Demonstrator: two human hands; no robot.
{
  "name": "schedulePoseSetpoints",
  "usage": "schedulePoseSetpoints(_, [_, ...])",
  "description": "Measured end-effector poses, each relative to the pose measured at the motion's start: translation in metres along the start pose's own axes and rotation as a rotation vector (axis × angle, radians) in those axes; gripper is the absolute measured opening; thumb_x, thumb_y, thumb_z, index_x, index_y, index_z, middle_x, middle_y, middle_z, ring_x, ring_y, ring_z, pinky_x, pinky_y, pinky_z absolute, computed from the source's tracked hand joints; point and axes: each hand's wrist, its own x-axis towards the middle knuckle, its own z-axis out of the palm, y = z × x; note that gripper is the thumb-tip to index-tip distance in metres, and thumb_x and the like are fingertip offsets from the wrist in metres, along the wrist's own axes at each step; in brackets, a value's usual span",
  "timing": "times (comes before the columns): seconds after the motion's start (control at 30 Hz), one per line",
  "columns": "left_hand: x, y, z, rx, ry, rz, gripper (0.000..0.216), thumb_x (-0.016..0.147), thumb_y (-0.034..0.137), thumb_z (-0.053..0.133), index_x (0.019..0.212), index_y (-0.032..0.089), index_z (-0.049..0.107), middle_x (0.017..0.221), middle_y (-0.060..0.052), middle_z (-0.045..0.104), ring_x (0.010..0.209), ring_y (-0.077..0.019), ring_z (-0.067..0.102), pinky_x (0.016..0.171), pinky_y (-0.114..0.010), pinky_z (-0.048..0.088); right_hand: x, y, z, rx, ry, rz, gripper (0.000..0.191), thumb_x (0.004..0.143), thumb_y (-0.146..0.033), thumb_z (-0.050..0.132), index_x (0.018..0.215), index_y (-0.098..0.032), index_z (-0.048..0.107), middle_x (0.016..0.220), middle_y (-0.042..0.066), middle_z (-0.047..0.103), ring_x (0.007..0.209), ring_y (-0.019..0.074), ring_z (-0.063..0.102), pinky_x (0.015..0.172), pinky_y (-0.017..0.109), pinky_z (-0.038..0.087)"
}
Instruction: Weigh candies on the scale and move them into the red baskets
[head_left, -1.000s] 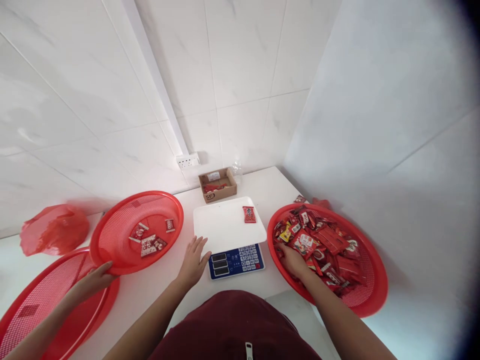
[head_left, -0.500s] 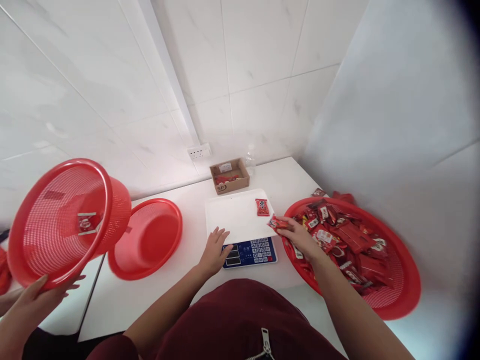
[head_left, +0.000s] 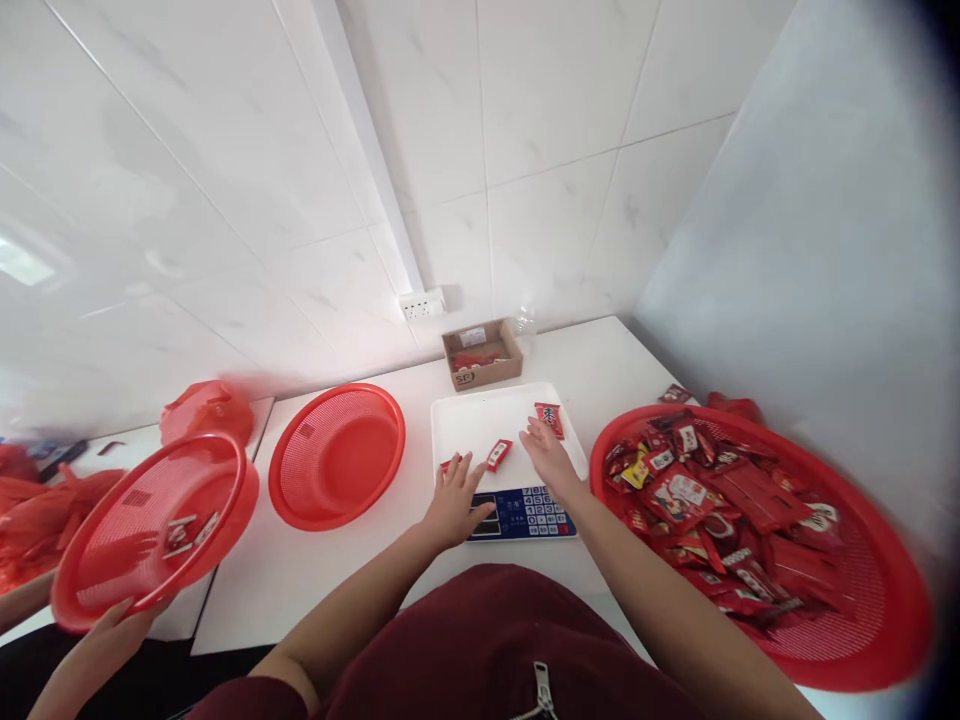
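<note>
A white tray tops the digital scale, whose blue keypad faces me. My left hand is open over the tray's front left edge, fingers spread. A red packet peeks out by its fingertips, mostly covered. My right hand hovers at the tray's right side, fingers apart and holding nothing that I can see. Just beyond its fingertips lies a larger red snack packet with dark lettering. Between my hands rests a small red packet with a white label.
At right stands a wide red basket of red snack packets. A cardboard box with packets sits behind the tray. To the left is a red basket; beyond it another person's hand holds a tilted red basket.
My right hand has let go of a small red packet on the tray. My left hand reaches further over the tray. The other person's basket has been lowered.
</note>
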Motion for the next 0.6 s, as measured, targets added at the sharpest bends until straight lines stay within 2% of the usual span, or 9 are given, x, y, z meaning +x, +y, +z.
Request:
schedulePoseSetpoints(0.07, [0.007, -0.003, 0.002, 0.022, -0.040, -0.011, 0.070, 0.084, 0.052, 0.050, 0.143, 0.022, 0.028, 0.152, -0.016, 0.019, 0.140, -0.0355, 0.010, 0.109, -0.058, 0.015, -0.012, 0.006, -0.022, -0.123, 0.028, -0.113, 0.049, 0.081, -0.043, 0.049, 0.124, -0.021, 0.050, 0.132, 0.011, 0.052, 0.122, 0.0237, 0.046, 0.100, 0.041, 0.040])
schedulePoseSetpoints(0.2, [0.023, -0.008, 0.007, 0.073, -0.034, 0.043, 0.072, 0.084, 0.054, 0.048, 0.144, 0.020, 0.027, 0.152, -0.017, 0.018, 0.140, -0.0353, 0.010, 0.109, -0.056, 0.015, -0.039, 0.029, -0.088, -0.529, 0.213, -0.342, 0.044, 0.085, -0.037, 0.042, 0.121, -0.015, 0.053, 0.125, 0.016, 0.055, 0.120, 0.0262, 0.046, 0.104, 0.045, 0.034])
schedulePoseSetpoints(0.33, [0.048, -0.004, 0.008, 0.138, -0.011, 0.094, 0.061, 0.085, 0.049, 0.049, 0.140, 0.028, 0.035, 0.152, -0.013, 0.021, 0.140, -0.0356, 0.012, 0.108, -0.058, 0.015, -0.060, 0.058, -0.142, -0.820, 0.288, -0.298, 0.044, 0.085, -0.030, 0.039, 0.123, -0.015, 0.052, 0.128, 0.017, 0.051, 0.124, 0.0278, 0.041, 0.105, 0.047, 0.031])
schedulePoseSetpoints(0.43, [0.065, 0.000, 0.004, 0.176, 0.002, 0.076, 0.052, 0.087, 0.045, 0.047, 0.137, 0.030, 0.041, 0.151, -0.011, 0.024, 0.140, -0.0363, 0.012, 0.107, -0.061, 0.014, -0.065, 0.074, -0.158, -0.951, 0.261, -0.225, 0.046, 0.083, -0.028, 0.040, 0.126, -0.013, 0.050, 0.135, 0.018, 0.044, 0.129, 0.0307, 0.034, 0.105, 0.049, 0.029])
schedulePoseSetpoints(0.53, [0.072, 0.004, 0.001, 0.199, 0.061, 0.047, 0.051, 0.087, 0.046, 0.046, 0.136, 0.030, 0.042, 0.151, -0.010, 0.026, 0.140, -0.0356, 0.012, 0.107, -0.062, 0.013, -0.058, 0.078, -0.156, -0.989, 0.224, -0.201, 0.049, 0.083, -0.028, 0.039, 0.130, -0.014, 0.047, 0.139, 0.017, 0.040, 0.132, 0.0310, 0.029, 0.107, 0.051, 0.026])
schedulePoseSetpoints(0.6, [0.069, 0.008, 0.002, 0.192, 0.099, 0.081, 0.053, 0.087, 0.047, 0.047, 0.136, 0.028, 0.042, 0.150, -0.010, 0.027, 0.140, -0.0347, 0.012, 0.108, -0.060, 0.013, -0.047, 0.076, -0.150, -0.982, 0.203, -0.188, 0.052, 0.084, -0.027, 0.039, 0.134, -0.015, 0.042, 0.142, 0.015, 0.038, 0.134, 0.0291, 0.027, 0.108, 0.048, 0.026])
